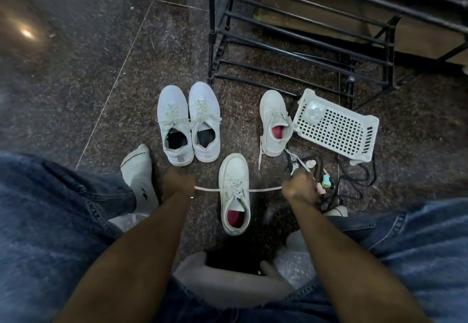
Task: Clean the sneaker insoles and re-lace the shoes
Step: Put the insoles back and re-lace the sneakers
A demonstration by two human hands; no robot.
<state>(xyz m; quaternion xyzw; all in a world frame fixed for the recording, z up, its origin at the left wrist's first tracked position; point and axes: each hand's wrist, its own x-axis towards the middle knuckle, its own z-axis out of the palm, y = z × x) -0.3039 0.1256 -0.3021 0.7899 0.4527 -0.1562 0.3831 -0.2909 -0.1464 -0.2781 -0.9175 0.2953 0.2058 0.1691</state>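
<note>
The left hand (177, 179) and right hand (298, 187) are each gripping one end of the lace (266, 189), stretching it sideways across the near sneaker (235, 193). That sneaker is sitting just behind the light pair (188, 123), with its mate (275, 122) beside the white basket (336, 126).

A dark speckled stone floor (106, 74) with pale grout lines carries a bright glare spot at far left. A black metal rack (298, 34) of horizontal bars stands at the upper right, with a brown wooden surface (326, 18) behind its bars. On the floor before the rack lies a white perforated plastic basket (336, 127), tilted, something clear and rounded in its far corner. Beside the basket's near edge black cords (354, 173) tangle across the floor, and among them sit a small teal object (326, 183) and a small round cream piece (311, 163); what they are cannot be told
</note>
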